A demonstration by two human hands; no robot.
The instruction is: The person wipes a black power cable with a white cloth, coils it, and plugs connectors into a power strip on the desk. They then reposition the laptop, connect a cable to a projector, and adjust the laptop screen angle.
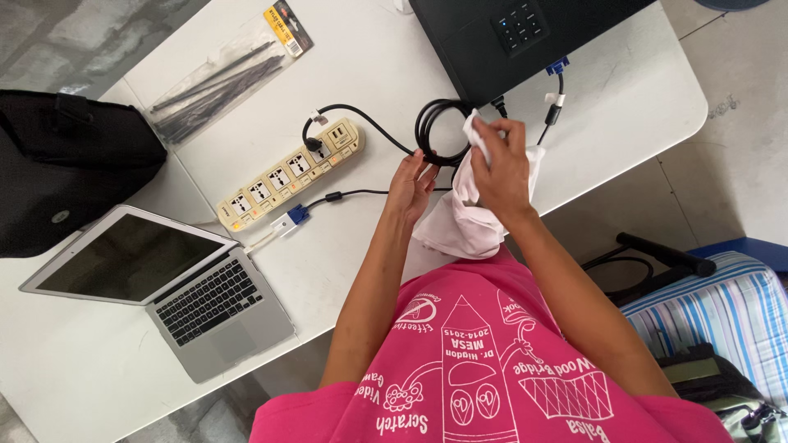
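My right hand [499, 168] grips a white cloth [460, 226] and presses part of it against a coiled black cable [435, 131] on the white table [361, 246]. Beside it, my left hand [410, 184] has its fingertips on the lower edge of the coil. The cloth hangs down from my right hand toward my pink shirt. From the coil, the cable runs left to a plug in a cream power strip [289, 172].
An open silver laptop [164, 283] sits at the left front. A black bag [70, 168] lies far left, a pack of black cable ties [222, 74] at the back. A black device [517, 37] with attached cables stands at the back right. A striped cushion [722, 308] is at the right.
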